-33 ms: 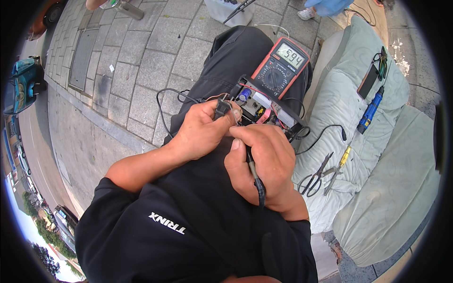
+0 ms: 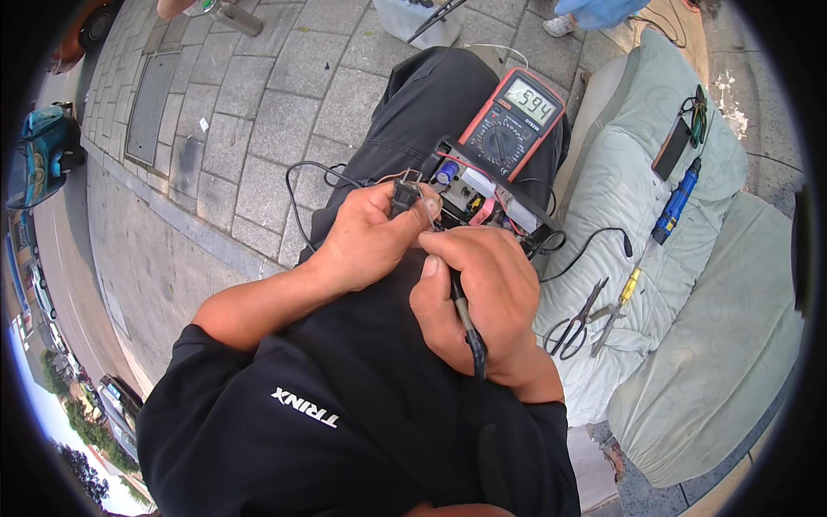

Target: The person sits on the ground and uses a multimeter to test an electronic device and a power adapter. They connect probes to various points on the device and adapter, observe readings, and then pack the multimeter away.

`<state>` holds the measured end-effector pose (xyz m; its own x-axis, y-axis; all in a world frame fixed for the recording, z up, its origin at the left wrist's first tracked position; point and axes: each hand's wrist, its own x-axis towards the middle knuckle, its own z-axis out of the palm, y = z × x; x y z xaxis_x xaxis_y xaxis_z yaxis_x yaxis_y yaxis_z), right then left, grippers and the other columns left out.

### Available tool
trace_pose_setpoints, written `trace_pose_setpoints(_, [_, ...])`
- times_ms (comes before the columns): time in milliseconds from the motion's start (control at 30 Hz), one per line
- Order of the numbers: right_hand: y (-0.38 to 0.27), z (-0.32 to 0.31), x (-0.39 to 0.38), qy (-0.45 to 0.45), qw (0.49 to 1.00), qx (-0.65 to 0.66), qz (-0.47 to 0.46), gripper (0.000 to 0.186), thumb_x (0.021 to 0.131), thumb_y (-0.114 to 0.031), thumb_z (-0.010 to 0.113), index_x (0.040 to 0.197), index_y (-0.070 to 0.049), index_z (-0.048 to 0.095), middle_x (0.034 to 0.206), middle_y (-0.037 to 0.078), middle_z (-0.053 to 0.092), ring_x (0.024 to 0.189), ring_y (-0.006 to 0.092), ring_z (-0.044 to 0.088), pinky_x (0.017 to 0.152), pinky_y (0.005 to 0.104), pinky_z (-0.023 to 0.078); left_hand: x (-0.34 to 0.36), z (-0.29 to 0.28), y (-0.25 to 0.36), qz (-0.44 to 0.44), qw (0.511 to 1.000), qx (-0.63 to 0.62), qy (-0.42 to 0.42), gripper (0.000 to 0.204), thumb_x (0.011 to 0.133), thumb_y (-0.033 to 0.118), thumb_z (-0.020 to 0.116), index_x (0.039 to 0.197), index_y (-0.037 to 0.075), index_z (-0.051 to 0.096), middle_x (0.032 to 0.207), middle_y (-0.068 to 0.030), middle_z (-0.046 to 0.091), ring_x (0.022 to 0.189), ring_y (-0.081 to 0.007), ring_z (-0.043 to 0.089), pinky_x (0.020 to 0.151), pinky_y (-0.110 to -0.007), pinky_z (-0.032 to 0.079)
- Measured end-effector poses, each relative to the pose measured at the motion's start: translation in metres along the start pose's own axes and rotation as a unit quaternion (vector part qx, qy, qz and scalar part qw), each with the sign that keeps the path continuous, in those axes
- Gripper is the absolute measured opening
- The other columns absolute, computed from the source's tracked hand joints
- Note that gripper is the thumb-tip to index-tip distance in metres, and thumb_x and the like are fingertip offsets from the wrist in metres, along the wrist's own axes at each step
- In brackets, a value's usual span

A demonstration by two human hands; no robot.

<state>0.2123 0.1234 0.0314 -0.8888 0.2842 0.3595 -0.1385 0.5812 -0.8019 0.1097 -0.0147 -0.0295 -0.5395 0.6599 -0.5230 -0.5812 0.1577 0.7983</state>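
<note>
Pinched between the thumb and fingers of my left hand (image 2: pixel 366 241) is a small black plug-like connector (image 2: pixel 402 197) with thin wires at it. My right hand (image 2: pixel 491 302) is closed around a pen-like probe or iron (image 2: pixel 469 332), black with a paler band. Its tip end lies beside my left thumb, and I cannot make out whether it touches the wires. Just beyond both hands an opened electronic device (image 2: pixel 523 215) rests on my lap, showing a purple capacitor (image 2: pixel 446 172), metal heat sinks and a pink part. A red-rimmed multimeter (image 2: pixel 510 121), its display lit, leans behind it.
To my right, a pale cushioned seat (image 2: pixel 594 198) holds scissors (image 2: pixel 575 327), a yellow-handled tool (image 2: pixel 631 284), a blue screwdriver-like tool (image 2: pixel 678 202) and a dark phone-like slab (image 2: pixel 672 148). A black cable (image 2: pixel 293 198) loops at the left. A white container (image 2: pixel 422 21) stands ahead on the paving.
</note>
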Motion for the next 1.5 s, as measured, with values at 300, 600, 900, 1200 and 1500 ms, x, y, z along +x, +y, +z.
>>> trace_pose_setpoints(300, [0.009, 0.008, 0.001, 0.020, 0.999, 0.005, -0.039, 0.028, 0.075, 0.004, 0.073, 0.103, 0.004, 0.069, 0.091, 0.015, 0.069, 0.078, 0.0319, 0.069, 0.074, 0.0416, 0.054, 0.001, 0.002, -0.001, 0.024, 1.000, 0.009, 0.008, 0.013, 0.108, 0.014, 0.063, 0.105, 0.002, 0.068, 0.090, 0.0016, 0.068, 0.082, -0.0046, 0.060, 0.072, -0.025, 0.053])
trace_pose_setpoints(600, [0.009, 0.023, 0.000, 0.002, 0.996, 0.019, -0.088, 0.032, 0.074, 0.002, 0.074, 0.105, 0.009, 0.067, 0.096, 0.019, 0.067, 0.088, 0.0352, 0.069, 0.080, 0.0447, 0.056, -0.001, 0.001, 0.005, -0.009, 1.000, 0.003, -0.020, 0.013, 0.107, 0.013, 0.065, 0.101, 0.002, 0.069, 0.094, 0.0029, 0.069, 0.088, -0.0042, 0.061, 0.079, -0.024, 0.053])
trace_pose_setpoints(900, [0.007, 0.024, 0.002, 0.000, 0.996, -0.004, -0.092, 0.028, 0.077, 0.003, 0.072, 0.104, 0.006, 0.069, 0.097, 0.019, 0.069, 0.086, 0.0347, 0.071, 0.080, 0.0443, 0.058, -0.002, 0.000, 0.001, 0.012, 1.000, 0.009, -0.023, 0.014, 0.107, 0.014, 0.065, 0.103, 0.001, 0.070, 0.092, 0.0023, 0.069, 0.086, -0.0048, 0.062, 0.077, -0.024, 0.053])
trace_pose_setpoints(1200, [-0.004, 0.008, -0.002, 0.012, 0.997, 0.016, -0.078, 0.028, 0.075, 0.005, 0.070, 0.103, 0.006, 0.069, 0.094, 0.018, 0.069, 0.084, 0.0337, 0.071, 0.078, 0.0445, 0.058, -0.001, 0.000, 0.004, 0.001, 0.997, 0.076, -0.004, 0.014, 0.106, 0.014, 0.065, 0.100, 0.001, 0.070, 0.089, 0.0034, 0.068, 0.084, -0.0042, 0.059, 0.076, -0.025, 0.052])
trace_pose_setpoints(1500, [0.002, 0.013, -0.003, 0.014, 0.998, -0.024, -0.060, 0.025, 0.077, 0.006, 0.068, 0.103, 0.006, 0.068, 0.092, 0.018, 0.069, 0.080, 0.0337, 0.070, 0.076, 0.0444, 0.057, -0.001, 0.003, 0.000, 0.016, 0.998, 0.062, 0.017, 0.011, 0.104, 0.011, 0.066, 0.102, 0.001, 0.070, 0.092, 0.0023, 0.070, 0.087, -0.0042, 0.061, 0.079, -0.025, 0.052])
